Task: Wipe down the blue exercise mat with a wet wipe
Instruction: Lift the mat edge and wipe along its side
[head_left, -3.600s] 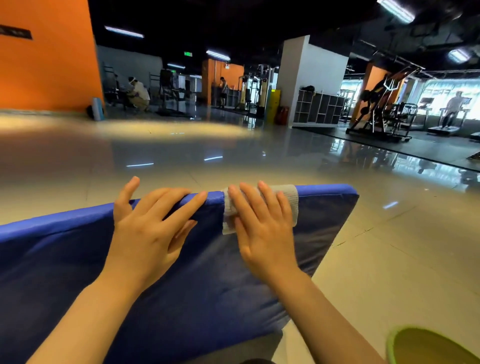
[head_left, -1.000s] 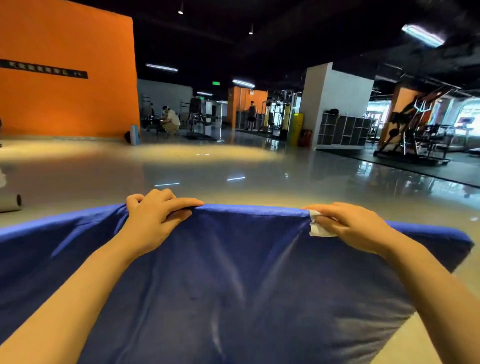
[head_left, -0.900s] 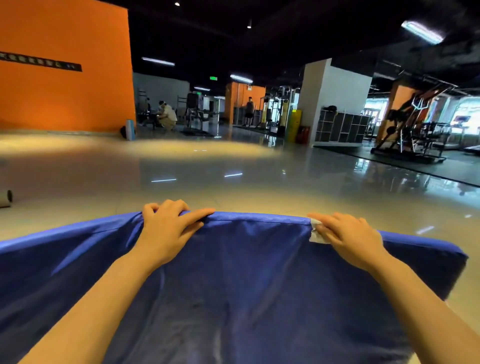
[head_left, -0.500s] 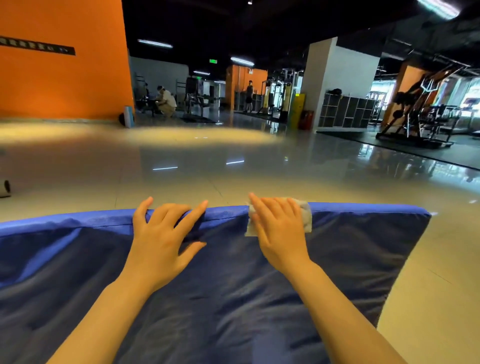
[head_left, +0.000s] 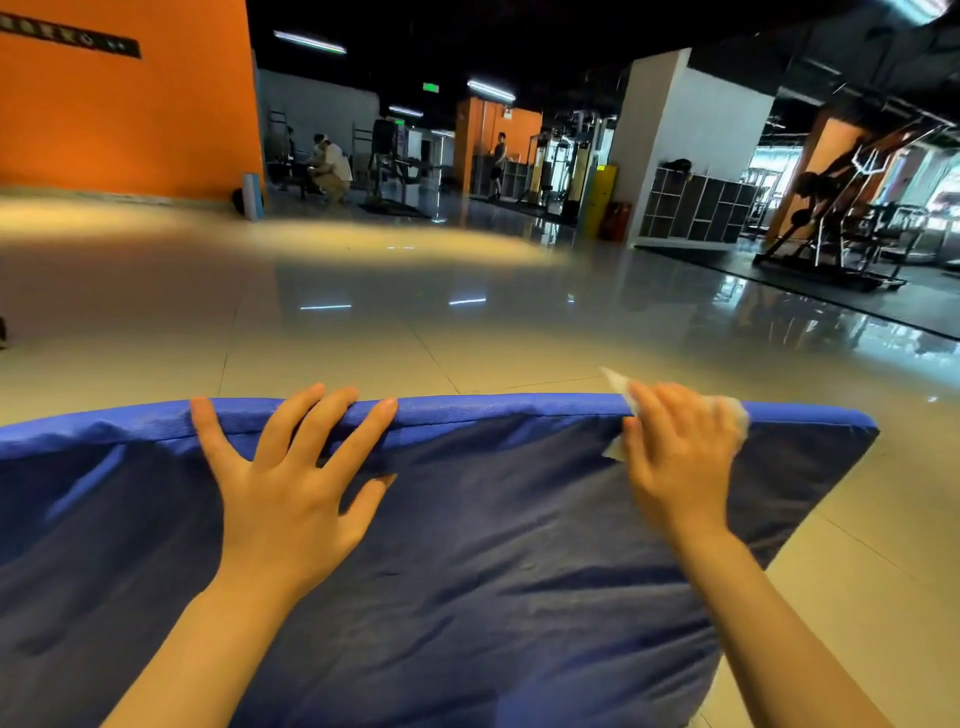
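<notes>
On the padded blue exercise mat (head_left: 467, 545), the left hand (head_left: 283, 493) lies flat and spread while the right hand (head_left: 680, 457) presses a crumpled white wet wipe (head_left: 621, 387) along its far edge, where the wipe may slip off.

My left hand (head_left: 283, 499) is lying flat on the padded blue exercise mat (head_left: 493, 561), its fingers reaching over the mat's far edge, while my right hand (head_left: 680, 457) is pressing the crumpled white wet wipe (head_left: 621, 387) against that same edge, well to the right. The glossy tiled floor (head_left: 415, 322) is stretching beyond the mat, with the tall orange wall (head_left: 130, 104) standing far back on the left and the dark cubby shelf unit (head_left: 696, 210) far back on the right.
</notes>
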